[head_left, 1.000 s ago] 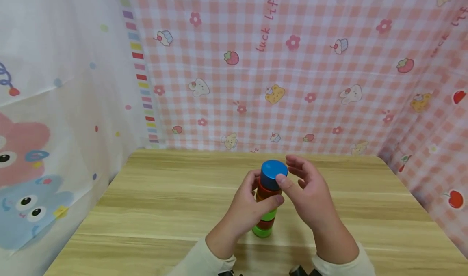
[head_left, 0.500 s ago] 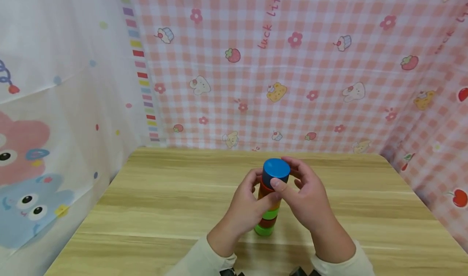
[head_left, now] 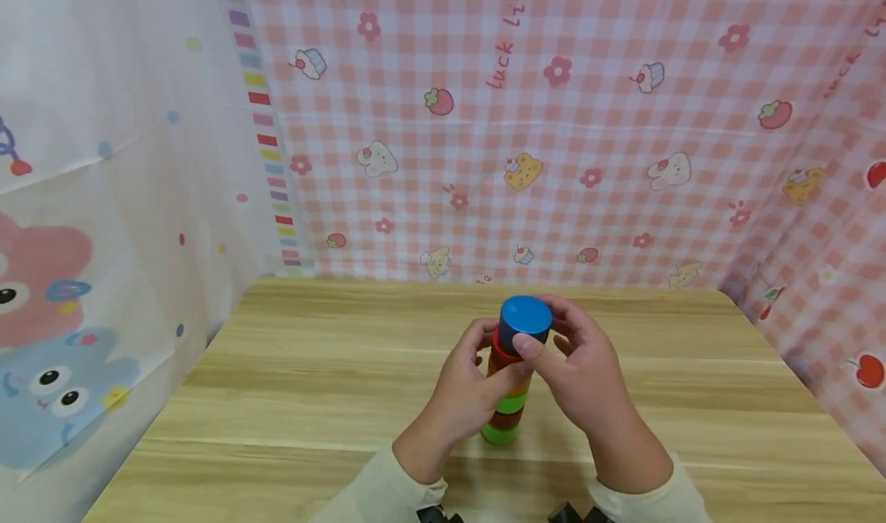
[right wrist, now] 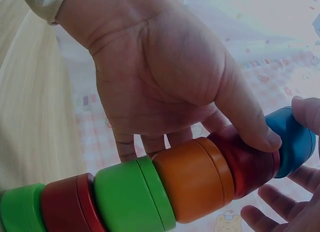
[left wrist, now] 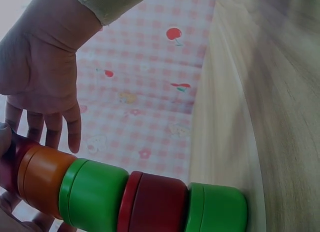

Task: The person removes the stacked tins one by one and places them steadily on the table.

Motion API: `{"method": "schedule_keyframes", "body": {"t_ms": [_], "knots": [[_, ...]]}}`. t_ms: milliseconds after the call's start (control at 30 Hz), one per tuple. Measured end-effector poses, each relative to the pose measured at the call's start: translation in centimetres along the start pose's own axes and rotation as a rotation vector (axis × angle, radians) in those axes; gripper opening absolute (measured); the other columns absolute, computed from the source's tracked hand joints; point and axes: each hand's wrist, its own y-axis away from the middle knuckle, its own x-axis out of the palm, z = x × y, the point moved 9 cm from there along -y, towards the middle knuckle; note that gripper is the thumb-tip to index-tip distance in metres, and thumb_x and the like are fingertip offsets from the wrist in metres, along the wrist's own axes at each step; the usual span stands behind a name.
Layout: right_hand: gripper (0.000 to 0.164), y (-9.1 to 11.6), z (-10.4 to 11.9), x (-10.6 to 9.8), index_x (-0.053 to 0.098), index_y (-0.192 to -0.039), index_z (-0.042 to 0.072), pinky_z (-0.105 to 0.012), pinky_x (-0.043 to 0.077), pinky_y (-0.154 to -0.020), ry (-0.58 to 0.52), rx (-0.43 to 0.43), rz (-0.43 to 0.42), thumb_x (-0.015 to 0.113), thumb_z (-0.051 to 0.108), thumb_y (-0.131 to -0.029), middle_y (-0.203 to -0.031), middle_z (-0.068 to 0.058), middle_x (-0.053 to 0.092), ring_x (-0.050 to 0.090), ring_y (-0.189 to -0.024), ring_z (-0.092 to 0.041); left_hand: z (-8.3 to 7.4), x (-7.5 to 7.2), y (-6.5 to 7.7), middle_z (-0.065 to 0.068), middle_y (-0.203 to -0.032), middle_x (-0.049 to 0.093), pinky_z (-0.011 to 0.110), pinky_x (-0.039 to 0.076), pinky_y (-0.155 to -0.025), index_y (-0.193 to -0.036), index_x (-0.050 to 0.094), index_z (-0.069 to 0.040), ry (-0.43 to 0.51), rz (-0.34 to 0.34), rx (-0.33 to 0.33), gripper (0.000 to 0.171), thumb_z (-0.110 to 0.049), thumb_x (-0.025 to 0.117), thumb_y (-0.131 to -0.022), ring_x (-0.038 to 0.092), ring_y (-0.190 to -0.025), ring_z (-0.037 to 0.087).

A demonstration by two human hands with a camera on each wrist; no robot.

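Fingers of the right hand point(head_left: 587, 373) have closed in behind the blue block point(head_left: 526, 317), and now they're grasping it, thumb in front, right at the top of the stack! Left hand point(head_left: 462, 391) grips the upper red block point(right wrist: 247, 164) just below. Under that it's orange block point(right wrist: 192, 179), green block point(right wrist: 131, 197), lower red block point(right wrist: 70, 206), and bottom green block point(right wrist: 22, 209) standing on the wooden table point(head_left: 298, 400).

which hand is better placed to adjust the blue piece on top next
Probably the right hand: it already holds the blue piece at the top. The left hand grips lower, its thumb on the red piece just beneath, so it seems better suited to steadying the stack.
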Motion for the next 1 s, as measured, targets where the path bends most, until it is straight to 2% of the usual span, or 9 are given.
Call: {"method": "schedule_keyframes", "body": {"t_ms": [200, 333, 533, 600, 667, 800, 1000], "knots": [[0.045, -0.2, -0.1, -0.8, 0.058, -0.141, 0.003, -0.073, 0.030, -0.116, -0.020, -0.012, -0.010, 0.072, 0.015, -0.100, -0.140, -0.015, 0.061, 0.054, -0.130, -0.033, 0.0, 0.0, 0.0, -0.004, -0.137, 0.062, 0.064, 0.028, -0.118, -0.139, 0.057, -0.030, 0.002, 0.002, 0.006, 0.046, -0.034, 0.076, -0.098, 0.048, -0.137, 0.024], [0.046, -0.4, 0.0, -1.4, 0.057, -0.142, 0.001, -0.070, 0.033, -0.116, -0.036, -0.033, -0.020, 0.071, 0.012, -0.100, -0.137, -0.015, 0.060, 0.055, -0.126, -0.029, 0.1, 0.0, 0.0, -0.004, -0.135, 0.062, 0.063, 0.029, -0.118, -0.139, 0.057, -0.030, 0.002, 0.005, -0.003, 0.046, -0.035, 0.077, -0.098, 0.048, -0.137, 0.023], [0.045, -0.8, -0.2, -2.4, 0.056, -0.144, 0.001, -0.065, 0.036, -0.115, -0.063, -0.059, -0.021, 0.069, 0.010, -0.101, -0.134, -0.006, 0.061, 0.057, -0.122, -0.023, 0.1, 0.0, 0.0, -0.002, -0.137, 0.061, 0.062, 0.030, -0.117, -0.141, 0.056, -0.029, 0.007, 0.010, -0.013, 0.049, -0.036, 0.077, -0.097, 0.047, -0.137, 0.023], [0.045, -0.9, -0.2, -2.8, 0.055, -0.145, 0.001, -0.058, 0.039, -0.114, -0.063, -0.075, -0.016, 0.068, 0.008, -0.102, -0.133, -0.002, 0.061, 0.057, -0.122, -0.022, 0.1, 0.0, 0.0, -0.003, -0.137, 0.061, 0.061, 0.031, -0.116, -0.142, 0.056, -0.030, 0.005, 0.011, -0.014, 0.050, -0.036, 0.077, -0.097, 0.047, -0.137, 0.023], [0.045, -1.0, -0.2, -3.1, 0.054, -0.146, 0.001, -0.045, 0.044, -0.113, -0.053, -0.095, -0.008, 0.066, 0.006, -0.102, -0.134, 0.000, 0.061, 0.057, -0.123, -0.022, 0.1, 0.1, 0.0, -0.003, -0.137, 0.061, 0.061, 0.031, -0.116, -0.142, 0.055, -0.030, 0.001, 0.011, -0.016, 0.050, -0.036, 0.077, -0.097, 0.047, -0.136, 0.023], [0.046, -1.2, -0.4, -3.5, 0.053, -0.146, -0.001, -0.022, 0.051, -0.101, -0.062, -0.134, 0.015, 0.065, 0.003, -0.102, -0.135, 0.000, 0.061, 0.058, -0.123, -0.021, 0.1, 0.1, 0.0, -0.003, -0.136, 0.061, 0.060, 0.031, -0.115, -0.142, 0.055, -0.030, -0.001, 0.011, -0.017, 0.051, -0.036, 0.077, -0.097, 0.048, -0.136, 0.022], [0.044, -1.5, -1.2, -3.8, 0.052, -0.145, -0.004, -0.021, 0.054, -0.096, -0.094, -0.157, 0.054, 0.064, -0.001, -0.102, -0.132, 0.002, 0.063, 0.059, -0.121, -0.018, 0.1, 0.1, -0.1, -0.003, -0.136, 0.060, 0.060, 0.031, -0.114, -0.142, 0.055, -0.029, 0.005, 0.015, -0.010, 0.051, -0.035, 0.077, -0.097, 0.047, -0.135, 0.022]]}}
